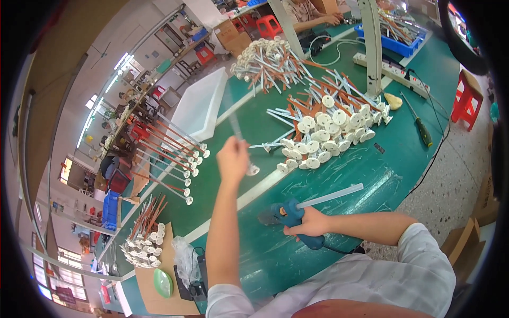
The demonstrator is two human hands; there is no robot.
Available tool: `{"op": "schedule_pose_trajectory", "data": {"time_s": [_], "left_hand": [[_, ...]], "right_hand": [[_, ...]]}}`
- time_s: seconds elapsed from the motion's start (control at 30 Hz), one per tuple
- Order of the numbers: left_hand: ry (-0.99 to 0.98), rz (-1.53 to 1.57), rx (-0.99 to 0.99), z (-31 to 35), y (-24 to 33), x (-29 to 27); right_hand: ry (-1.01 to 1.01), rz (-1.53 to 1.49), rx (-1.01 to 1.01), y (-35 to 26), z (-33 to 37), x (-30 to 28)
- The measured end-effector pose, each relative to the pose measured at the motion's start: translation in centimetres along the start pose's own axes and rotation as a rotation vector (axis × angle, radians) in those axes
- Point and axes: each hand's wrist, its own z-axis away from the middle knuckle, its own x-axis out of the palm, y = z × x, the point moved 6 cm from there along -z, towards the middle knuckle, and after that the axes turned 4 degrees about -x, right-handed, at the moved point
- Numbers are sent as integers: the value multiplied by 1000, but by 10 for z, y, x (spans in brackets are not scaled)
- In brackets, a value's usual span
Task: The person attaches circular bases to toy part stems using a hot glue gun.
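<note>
My left hand [233, 159] is closed around a pale rod [236, 127] with a white round base at its lower end. Motion blurs the rod. In my right hand [312, 221] is a dark teal hot glue gun [289, 213], its nozzle toward the left and a translucent glue stick [334, 195] poking out of its back. Beyond my hands lies a big heap of grey and brown rods with white disc bases [328, 127]. To the left, a row of similar rods [172, 148] lies along the table's edge, bases toward me.
A white tray [199, 108] stands at the far left. Another rod bundle [146, 238] lies on cardboard near a green oval object [163, 282]. On the right are a screwdriver [422, 130], a power strip [395, 74] and a metal post [371, 47]. Another person's hands [333, 19] work at the back.
</note>
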Motion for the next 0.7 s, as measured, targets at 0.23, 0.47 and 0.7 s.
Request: {"op": "schedule_pose_trajectory", "data": {"time_s": [0.23, 0.47, 0.7], "left_hand": [[246, 660, -327, 157, -66, -98], [453, 453, -218, 194, -93, -83], [275, 62, 53, 211, -84, -52]], "right_hand": [[34, -44, 24, 2, 1, -4], [70, -406, 198, 6, -2, -16], [115, -351, 187, 0, 7, -7]]}}
